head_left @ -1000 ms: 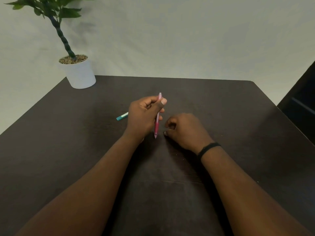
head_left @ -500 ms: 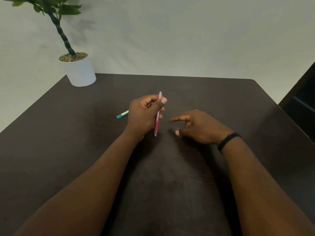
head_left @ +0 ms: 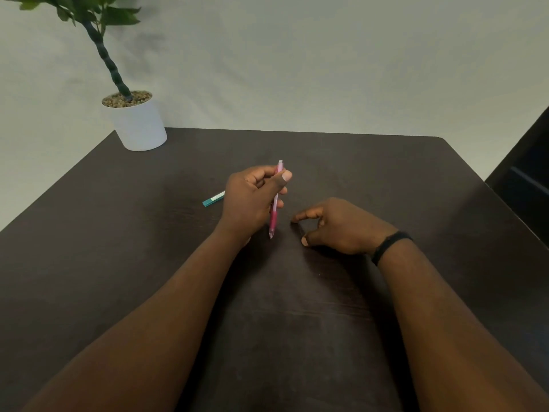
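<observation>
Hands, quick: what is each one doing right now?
Left hand: fingers curled round the pink pen, holding it.
Right hand: open, fingers relaxed, holding nothing.

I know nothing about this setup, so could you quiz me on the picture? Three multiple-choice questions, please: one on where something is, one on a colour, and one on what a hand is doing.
1. Where does the pot stand?
A) at the table's far left corner
B) at its far right corner
C) between the hands

2. What colour is the pen in the left hand?
A) blue
B) pink
C) black

3. What is the right hand doing?
A) gripping the pen
B) holding a cup
C) resting on the table, holding nothing

Answers:
1 A: the pot sits at the far left corner, by the wall.
2 B: the barrel is pale pink with a darker grip.
3 C: its fingers are loose and hold nothing; only the left hand grips the pen.
</observation>
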